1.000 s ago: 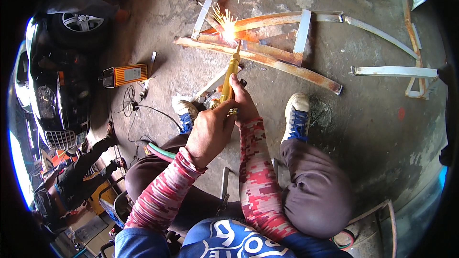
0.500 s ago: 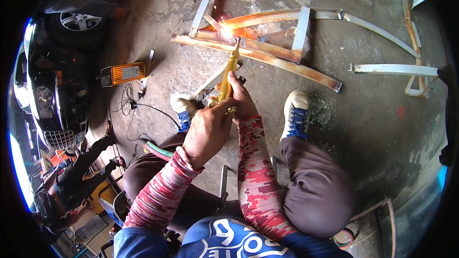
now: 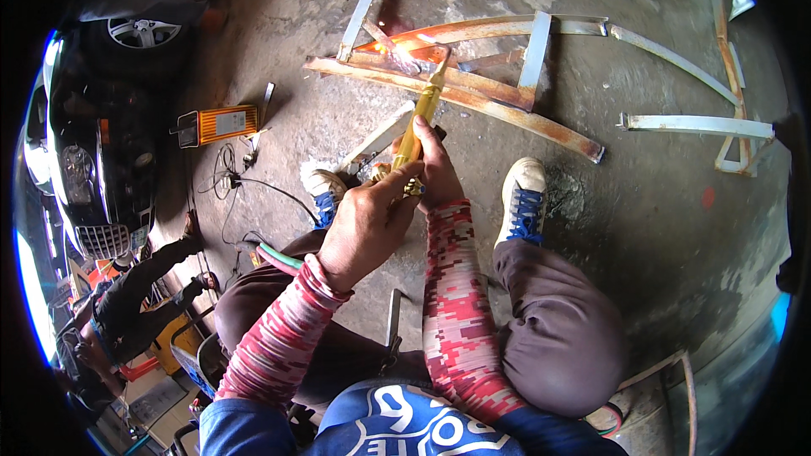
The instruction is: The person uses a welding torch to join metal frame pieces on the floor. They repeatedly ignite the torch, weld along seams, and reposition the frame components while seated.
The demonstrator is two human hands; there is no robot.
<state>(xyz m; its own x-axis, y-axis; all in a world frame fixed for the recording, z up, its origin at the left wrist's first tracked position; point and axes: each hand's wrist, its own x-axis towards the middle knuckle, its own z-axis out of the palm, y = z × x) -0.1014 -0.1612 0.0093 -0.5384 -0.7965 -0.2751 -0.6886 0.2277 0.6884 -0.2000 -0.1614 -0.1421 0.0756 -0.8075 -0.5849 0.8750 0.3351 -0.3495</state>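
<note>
My right hand [image 3: 439, 171] is wrapped round the yellow body of a gas torch [image 3: 425, 111]. Behind it, my left hand [image 3: 365, 226] closes on the torch's rear end, by the brass valves [image 3: 412, 186]. The torch points away from me, its tip over a rusty steel frame [image 3: 498, 105] on the floor. A curved bar [image 3: 473, 31] of that frame glows orange toward its left end. Near the glow, a short slanting piece [image 3: 397, 52] crosses to the straight bar. Two pale upright bars [image 3: 532, 59] join the frame.
A second frame with curved bars [image 3: 676, 59] lies at right. An orange box [image 3: 226, 124] with cables sits at left, near a black car [image 3: 93, 152]. Green and red hoses [image 3: 279, 260] run past my left knee. Other people's legs [image 3: 148, 287] show at left. My shoes [image 3: 525, 194] flank the torch.
The bright sparks at the torch tip are gone, leaving an orange glow on the metal. The torch tip has shifted right and slightly farther away, both hands still on it.
</note>
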